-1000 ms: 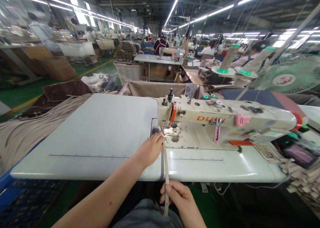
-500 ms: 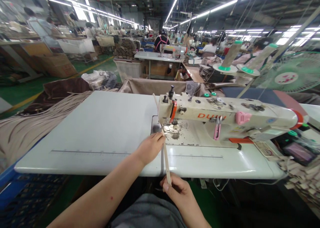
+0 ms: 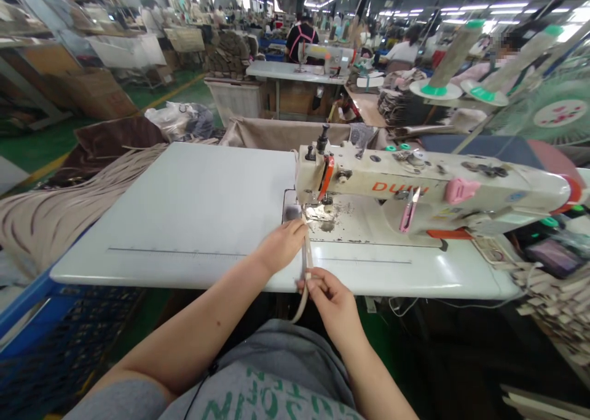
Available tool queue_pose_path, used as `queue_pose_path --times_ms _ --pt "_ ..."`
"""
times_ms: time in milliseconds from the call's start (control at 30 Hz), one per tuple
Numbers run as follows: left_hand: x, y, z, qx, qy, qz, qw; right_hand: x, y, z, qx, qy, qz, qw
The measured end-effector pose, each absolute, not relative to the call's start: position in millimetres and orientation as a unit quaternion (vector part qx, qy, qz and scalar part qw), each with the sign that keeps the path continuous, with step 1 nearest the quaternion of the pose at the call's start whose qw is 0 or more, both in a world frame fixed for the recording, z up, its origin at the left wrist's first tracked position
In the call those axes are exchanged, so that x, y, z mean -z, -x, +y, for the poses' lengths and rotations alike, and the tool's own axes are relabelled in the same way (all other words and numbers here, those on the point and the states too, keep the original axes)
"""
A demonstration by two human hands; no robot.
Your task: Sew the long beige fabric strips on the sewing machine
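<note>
A narrow beige fabric strip (image 3: 309, 254) runs from under the needle area of the white sewing machine (image 3: 428, 189) toward my body. Close in front of the presser foot, my left hand (image 3: 286, 243) presses the strip to the table with its fingers together. At the table's front edge my right hand (image 3: 329, 294) pinches the same strip between thumb and fingers. Below that pinch the strip's loose end curves down over the edge toward my lap. The needle itself is too small to make out.
Pink-handled thread snips (image 3: 409, 212) hang on the machine's body. Two thread cones (image 3: 454, 60) stand behind it, near a green fan (image 3: 560, 114). Many beige strips (image 3: 41, 229) drape at the left above a blue crate (image 3: 59, 340). Stacked strips (image 3: 553, 297) lie at right.
My right hand has moved up along the strip, closer to my left hand at the table edge. The head view has tilted down, showing more of my shirt.
</note>
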State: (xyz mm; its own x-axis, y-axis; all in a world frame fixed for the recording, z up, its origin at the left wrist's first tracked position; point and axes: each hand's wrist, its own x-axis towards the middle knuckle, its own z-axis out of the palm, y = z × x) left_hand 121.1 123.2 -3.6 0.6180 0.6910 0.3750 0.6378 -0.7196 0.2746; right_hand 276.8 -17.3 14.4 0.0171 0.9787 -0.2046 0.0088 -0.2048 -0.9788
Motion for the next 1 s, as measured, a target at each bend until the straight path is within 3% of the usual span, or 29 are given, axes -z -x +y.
queue_pose_path --times_ms 167,267,433,567,667,900,1000 --pt "2.4 -120.9 122.9 -0.223 -0.903 0.365 0.045 -14.0 -275.9 -17.0 -0.585 0.537 -0.438 0.422" --pt "5.0 -121.2 123.2 -0.225 -0.900 0.372 0.044 -15.3 -274.8 -18.4 -0.486 0.601 -0.502 0.388" --pt "9.7 -121.6 124.9 -0.223 -0.903 0.365 0.038 -16.5 -276.9 -22.6 -0.224 0.689 -0.641 0.255" --pt "11.3 -122.8 125.8 -0.230 -0.898 0.371 0.044 -17.4 -281.9 -20.8 -0.167 0.681 -0.669 0.246" --pt "11.9 -123.5 125.8 -0.234 -0.897 0.373 0.045 -15.5 -286.0 -15.8 -0.251 0.663 -0.636 0.305" --pt "11.5 -122.0 124.7 -0.243 -0.896 0.370 0.044 -7.5 -285.9 -16.5 -0.644 0.530 -0.354 0.424" --pt "12.0 -121.5 123.7 -0.237 -0.903 0.359 0.025 -7.2 -283.6 -22.8 -0.692 0.496 -0.304 0.428"
